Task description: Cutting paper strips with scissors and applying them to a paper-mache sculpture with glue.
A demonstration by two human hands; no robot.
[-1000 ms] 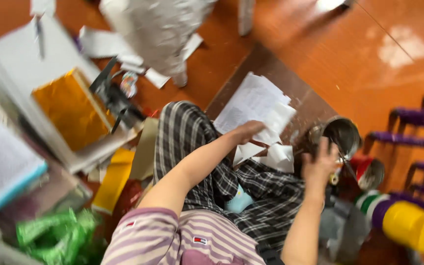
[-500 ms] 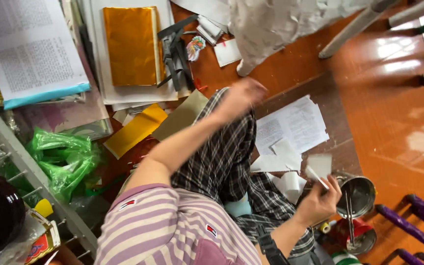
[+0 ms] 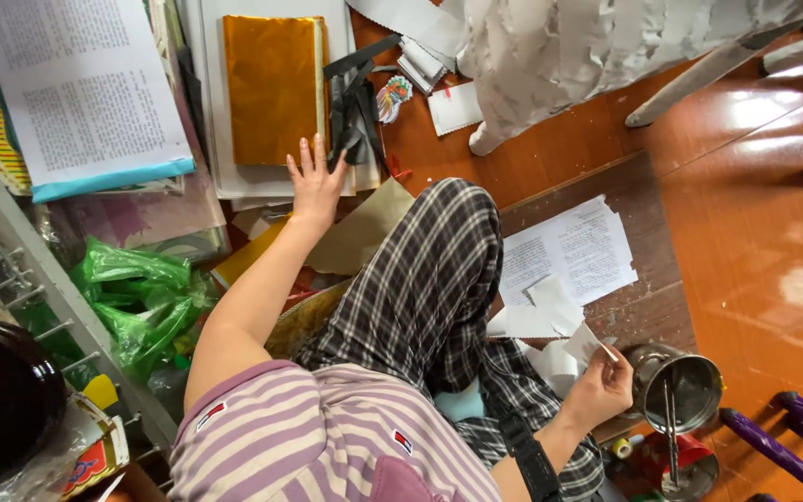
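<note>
While the earlier head-view frames showed the left hand [image 3: 316, 182] lower, over the plaid-trousered knee [image 3: 439, 270], it now lies in the upper centre of the frame with its fingers spread open and holding nothing, its fingertips at the lower edge of the sheet of gold foil paper [image 3: 271, 88] and just beside the dark strips of paper [image 3: 355, 102]. That reach suggests the foil sheet or the strips are being sought as the next material. In the lower right of the frame, the right hand [image 3: 601, 386] is closed in a pinch on a small piece of white paper [image 3: 587, 342], much as half a second ago, and sits just beside the metal pot [image 3: 680, 386] with a rod standing in it. Printed white sheets [image 3: 569, 251] lie on the brown board to the right of the knee. A green plastic bag [image 3: 141, 297] sits at left, below an open printed book [image 3: 76, 93] in the upper left.
</note>
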